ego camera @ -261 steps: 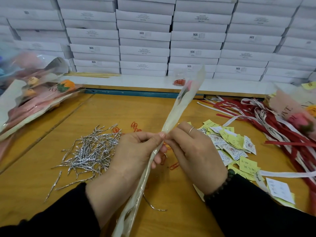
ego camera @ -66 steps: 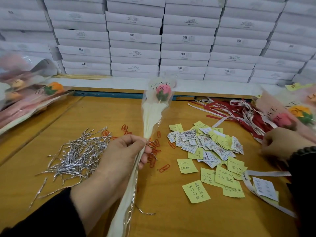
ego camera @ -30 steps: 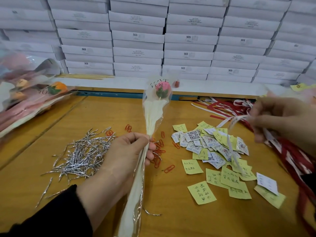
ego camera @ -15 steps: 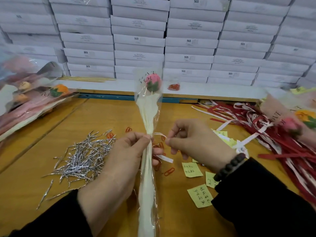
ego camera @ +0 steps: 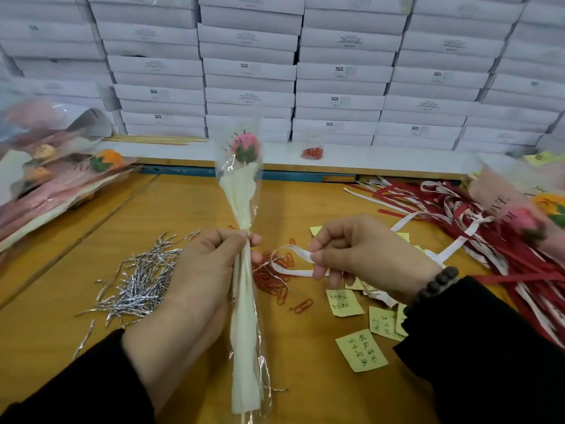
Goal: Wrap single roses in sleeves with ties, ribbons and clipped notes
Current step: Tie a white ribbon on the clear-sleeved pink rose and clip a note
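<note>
Here the left hand (ego camera: 195, 270) grips the clear cellophane sleeve with cream paper lining (ego camera: 244, 301) at its gathered neck, holding the pink single rose (ego camera: 244, 143) upright above the middle of the yellow wooden table (ego camera: 305, 347), while the right hand (ego camera: 360, 255) pinches a loop of the white ribbon strip (ego camera: 290, 255) just beside that neck. A thin silver tie seems already twisted there, though it is too fine to be sure. To do the tying well, I would keep the left grip firm just under the neck so the sleeve does not slip, and pass the ribbon round snugly over the tie. The ribbon's tail trails toward the tangle of red and white ribbons (ego camera: 504, 255) at the right edge and could snag. The heap of silver wire twist ties (ego camera: 137, 283) lies left, red paper clips (ego camera: 275, 280) and yellow handwritten sticky notes (ego camera: 362, 350) lie under the hands, finished wrapped roses (ego camera: 61, 179) at the far left corner.
</note>
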`<state>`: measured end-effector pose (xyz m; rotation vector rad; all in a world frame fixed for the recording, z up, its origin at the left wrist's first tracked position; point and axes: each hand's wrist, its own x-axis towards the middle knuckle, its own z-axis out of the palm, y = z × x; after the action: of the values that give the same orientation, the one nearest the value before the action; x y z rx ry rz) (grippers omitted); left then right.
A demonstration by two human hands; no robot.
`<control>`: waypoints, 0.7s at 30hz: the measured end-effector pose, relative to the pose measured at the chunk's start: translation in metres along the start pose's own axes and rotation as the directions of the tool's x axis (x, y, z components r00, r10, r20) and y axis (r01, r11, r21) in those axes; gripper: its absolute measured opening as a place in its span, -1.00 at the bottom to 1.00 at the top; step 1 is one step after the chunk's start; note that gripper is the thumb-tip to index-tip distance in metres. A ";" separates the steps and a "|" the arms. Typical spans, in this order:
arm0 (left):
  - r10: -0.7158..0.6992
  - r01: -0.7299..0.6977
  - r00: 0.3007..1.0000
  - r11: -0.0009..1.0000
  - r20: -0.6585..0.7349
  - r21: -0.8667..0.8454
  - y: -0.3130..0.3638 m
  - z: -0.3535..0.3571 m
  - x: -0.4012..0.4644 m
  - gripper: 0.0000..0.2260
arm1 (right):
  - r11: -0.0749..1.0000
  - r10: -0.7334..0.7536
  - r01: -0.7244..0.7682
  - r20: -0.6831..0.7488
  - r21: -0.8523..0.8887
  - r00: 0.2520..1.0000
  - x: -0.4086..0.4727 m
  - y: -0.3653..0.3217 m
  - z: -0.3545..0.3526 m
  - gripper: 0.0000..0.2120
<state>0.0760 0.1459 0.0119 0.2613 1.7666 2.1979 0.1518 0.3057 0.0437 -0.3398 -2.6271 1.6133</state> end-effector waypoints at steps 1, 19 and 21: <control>-0.009 0.009 1.000 1.000 0.015 0.003 -0.001 0.001 -0.001 -0.84 | 1.000 0.000 0.001 -0.016 0.019 1.000 0.000 0.000 0.000 -0.90; -0.025 0.031 0.989 0.999 0.144 -0.040 -0.007 0.009 -0.008 -0.88 | 0.990 -0.110 0.108 0.016 0.092 0.994 0.003 0.002 0.025 -0.89; 0.004 0.000 0.998 0.998 0.068 -0.060 -0.004 0.006 -0.004 -0.87 | 0.993 -0.101 0.099 0.020 0.063 0.995 0.004 0.003 0.022 -0.93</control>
<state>0.0818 0.1511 0.0093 0.3205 1.6621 2.2121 0.1456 0.2885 0.0310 -0.1852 -2.5582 1.6726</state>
